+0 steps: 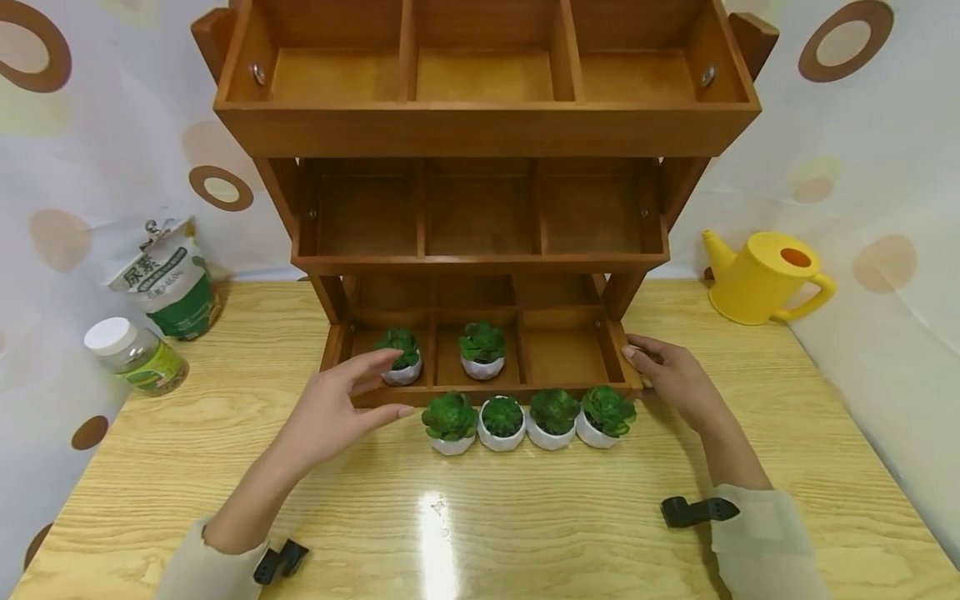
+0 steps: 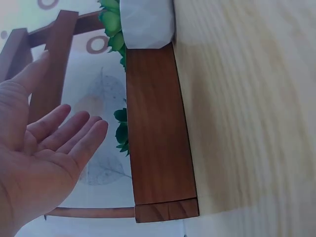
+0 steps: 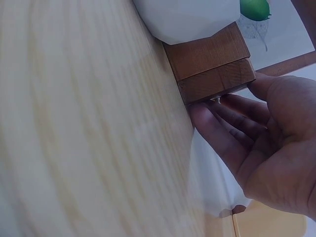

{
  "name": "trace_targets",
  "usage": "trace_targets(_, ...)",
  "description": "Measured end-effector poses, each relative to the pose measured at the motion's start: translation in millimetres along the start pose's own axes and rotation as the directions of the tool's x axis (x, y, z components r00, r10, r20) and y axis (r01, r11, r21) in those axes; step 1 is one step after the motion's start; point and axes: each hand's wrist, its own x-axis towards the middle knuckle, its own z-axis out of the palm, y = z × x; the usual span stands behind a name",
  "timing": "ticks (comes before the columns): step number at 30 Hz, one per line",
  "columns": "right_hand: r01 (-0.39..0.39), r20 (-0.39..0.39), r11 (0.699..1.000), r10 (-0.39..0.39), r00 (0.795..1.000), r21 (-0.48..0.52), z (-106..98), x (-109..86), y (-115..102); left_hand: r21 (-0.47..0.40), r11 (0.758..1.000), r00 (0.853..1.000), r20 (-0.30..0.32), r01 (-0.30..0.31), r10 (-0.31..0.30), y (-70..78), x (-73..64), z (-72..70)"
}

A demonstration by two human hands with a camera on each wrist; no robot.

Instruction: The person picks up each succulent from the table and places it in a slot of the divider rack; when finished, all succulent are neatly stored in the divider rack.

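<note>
My left hand (image 1: 341,408) hovers at the left end of the wooden shelf's bottom tier (image 1: 480,396), thumb and fingers spread and holding nothing. Its fingertips overlap a small potted succulent (image 1: 402,372) in the left compartment. Another potted succulent (image 1: 482,350) stands in the middle compartment; the right compartment (image 1: 566,354) holds none. At the tier's right end, my right hand (image 1: 675,379) touches the outer side with thumb and fingers. In the right wrist view its fingers (image 3: 222,148) lie against the wooden end (image 3: 217,81). Several white-potted succulents (image 1: 502,425) line up before the tier.
Two upper tiers (image 1: 487,129) with bare compartments rise above the bottom one. To the left stand a white-capped jar (image 1: 142,358) and a clipped green-and-white bag (image 1: 176,283). A yellow watering can (image 1: 765,279) stands at the back right of the wooden table (image 1: 570,533).
</note>
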Motion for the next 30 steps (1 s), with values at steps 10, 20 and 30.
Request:
trace_targets(10, -0.002, 0.005, 1.000, 0.002, 1.000, 0.013, 1.0, 1.5, 0.4, -0.029, 0.995, 0.989, 0.110, 0.097, -0.094, 2.4, -4.4, 7.6)
trace_targets(20, -0.014, 0.018, 0.999, 0.013, 1.000, 0.043, 0.3, 1.3, 0.7, -0.013, 0.994, 0.978, 0.177, 0.111, -0.107, 3.0, -3.6, 15.8)
trace_targets(30, -0.022, 0.020, 0.998, 0.021, 1.000, 0.051, -0.3, 0.9, 0.8, -0.006, 0.995, 0.977, 0.190, 0.100, -0.097, 3.4, 0.8, 27.9)
